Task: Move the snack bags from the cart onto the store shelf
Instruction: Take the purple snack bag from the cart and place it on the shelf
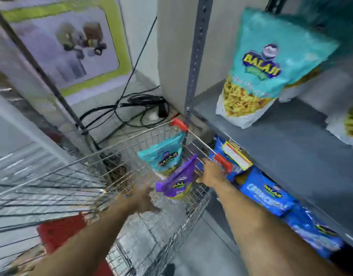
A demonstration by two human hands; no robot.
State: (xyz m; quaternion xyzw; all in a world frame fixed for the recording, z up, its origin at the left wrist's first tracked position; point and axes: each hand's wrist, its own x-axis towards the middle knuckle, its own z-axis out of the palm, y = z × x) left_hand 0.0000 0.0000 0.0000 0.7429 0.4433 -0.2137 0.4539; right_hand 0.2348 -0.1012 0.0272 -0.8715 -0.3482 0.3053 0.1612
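Head view: both hands reach into the wire cart (143,198) at lower centre. Left hand (142,198) is open beside a purple snack bag (176,183); right hand (210,174), grip unclear, touches it. Best pinched near its top, then lifted clear of the teal bag (163,154) toward the shelf (281,140) at right.

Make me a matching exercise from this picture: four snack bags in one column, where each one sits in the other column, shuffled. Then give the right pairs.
Things:
1. purple bag
2. small teal bag
3. large teal bag
4. blue bags

Places:
A. upright on the grey shelf
B. on the lower shelf level, under the grey shelf
C. in the wire cart, between the left hand and the right hand
D. in the cart, beyond the purple one, towards its far end

Pairs: 1-C, 2-D, 3-A, 4-B
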